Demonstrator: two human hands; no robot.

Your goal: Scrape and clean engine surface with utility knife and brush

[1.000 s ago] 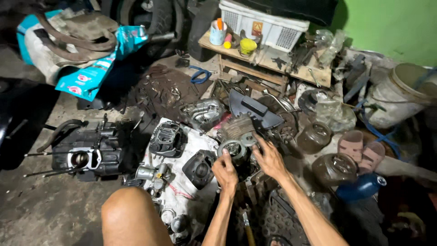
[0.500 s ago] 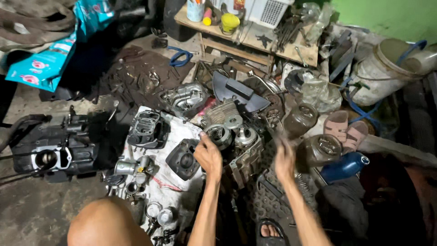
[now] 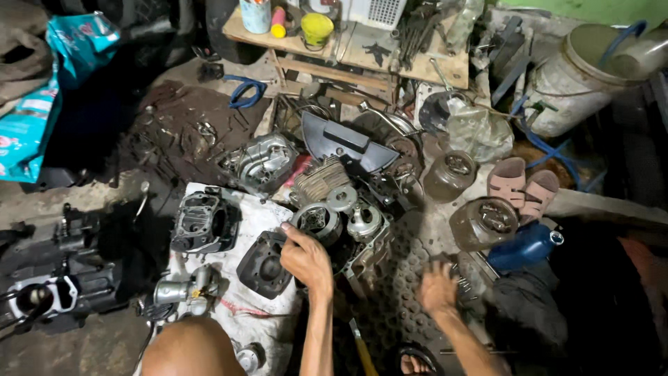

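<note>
The left hand (image 3: 306,259) has stayed on the engine case (image 3: 341,230), fingers curled on its round cover. The right hand (image 3: 437,289) has dropped away to four o'clock, over the rubber mat (image 3: 390,306); it is blurred, apparently loosely open. A cylinder block (image 3: 263,264) lies at the case's eight o'clock.

We see a wooden shelf (image 3: 362,59) at the top, bearing a yellow cup (image 3: 316,28). A whitish bucket (image 3: 581,80) stands at the upper right. A pair of pink sandals (image 3: 522,184) lies just above a blue bottle (image 3: 525,247). At far left, a black engine block (image 3: 59,278) sits below a turquoise bag (image 3: 31,125).
</note>
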